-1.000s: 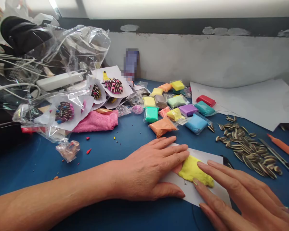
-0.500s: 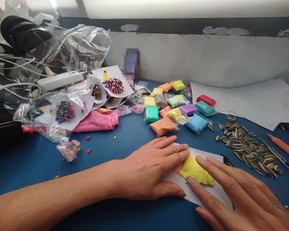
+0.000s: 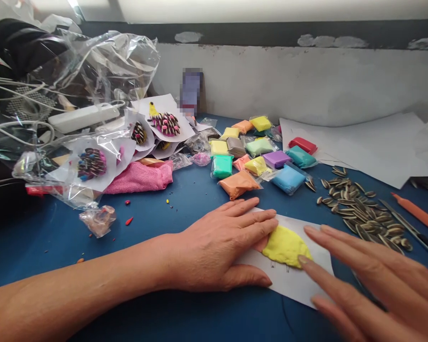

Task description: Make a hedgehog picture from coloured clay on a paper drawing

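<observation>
Nearest, the right hand (image 3: 385,285) reached in with its grip apart, fingers spread and clasping nothing; it was blurred, but one fingertip seemed to touch the right end of the yellow clay (image 3: 285,246). The left hand (image 3: 217,259) lay palm down, its grip likewise unclosed, the thumb spread from the fingers over the left part of a white card (image 3: 299,289). The clay lay flattened on that card, between the two hands, with small drawn marks along its near edge. Beneath was the blue table (image 3: 199,318).

Farther off to the right were a heap of striped seeds (image 3: 369,211) and an orange pen (image 3: 419,213). Beyond the left hand sat an orange packet (image 3: 238,184) and a blue packet (image 3: 288,179), then more coloured packets, with a pink cloth (image 3: 139,177) to their left. Farther back, a seed-covered figure (image 3: 166,123) rested on paper before the pale wall (image 3: 242,80).
</observation>
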The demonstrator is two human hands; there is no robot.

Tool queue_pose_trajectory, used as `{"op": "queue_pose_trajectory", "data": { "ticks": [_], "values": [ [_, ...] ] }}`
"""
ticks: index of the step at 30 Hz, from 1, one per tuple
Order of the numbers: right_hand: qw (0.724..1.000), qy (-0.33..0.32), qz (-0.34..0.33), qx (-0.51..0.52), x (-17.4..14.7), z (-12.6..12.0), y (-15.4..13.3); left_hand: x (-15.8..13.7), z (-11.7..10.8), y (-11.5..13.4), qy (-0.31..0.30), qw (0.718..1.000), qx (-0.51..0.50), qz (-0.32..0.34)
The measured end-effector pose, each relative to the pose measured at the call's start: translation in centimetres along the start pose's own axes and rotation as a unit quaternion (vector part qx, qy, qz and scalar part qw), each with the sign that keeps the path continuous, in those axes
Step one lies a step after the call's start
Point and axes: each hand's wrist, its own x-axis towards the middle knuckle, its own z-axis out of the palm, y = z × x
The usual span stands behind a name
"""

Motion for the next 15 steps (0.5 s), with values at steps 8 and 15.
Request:
{"op": "queue_pose_trajectory", "data": {
  "ticks": [8,15],
  "values": [
    [0.998,-0.001,0.023,0.053,0.04,-0.01,0.58,-0.04,0.08,-0.10,-0.011,1.000,0.017,-0.005],
    [0.995,-0.045,-0.088,-0.012,0.23,0.05,0.71,-0.06,0.06,-0.04,-0.008,1.000,0.022,-0.002]
  ]
}}
